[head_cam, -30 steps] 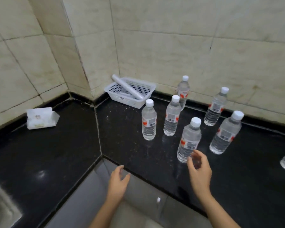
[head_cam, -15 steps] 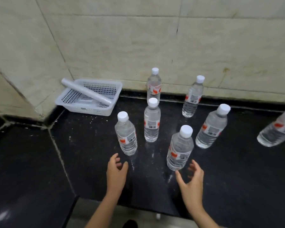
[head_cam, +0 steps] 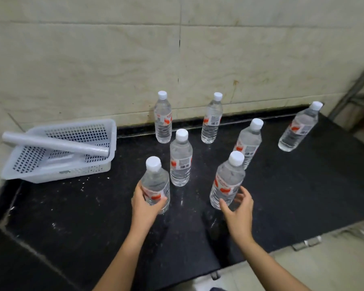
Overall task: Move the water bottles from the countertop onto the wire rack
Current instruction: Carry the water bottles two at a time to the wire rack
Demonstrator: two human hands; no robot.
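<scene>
Currently your left hand (head_cam: 144,204) grips the left bottle (head_cam: 156,183) at its lower half, thumb across the label and fingers wrapped behind. Your right hand (head_cam: 239,208) is spread and loosely curved at the base of the right bottle (head_cam: 227,181), thumb in front and fingers to its right. It has not closed, and contact cannot be confirmed.

Both bottles stand upright on the counter (head_cam: 303,196). Behind and between them stands the centre bottle (head_cam: 181,162). Farther back are:
- two wall bottles (head_cam: 163,120) (head_cam: 211,120);
- one mid-right bottle (head_cam: 248,143);
- one far-right bottle (head_cam: 296,131).

All are capped and well apart.

Note the surface: black speckled stone, glossy, with a seam at the left corner. A white basket (head_cam: 59,171) sits at the back left, with a roll (head_cam: 55,144) lying across it. The wall (head_cam: 114,59) is beige tile with dark joints. A metal frame (head_cam: 353,95) shows at the right edge, past the counter end. Pale floor (head_cam: 324,265) lies below.

Compared with half a second ago, your left hand was open and short of its bottle; it now holds it. Your right hand has advanced to its bottle. No bottle has left the counter.
</scene>
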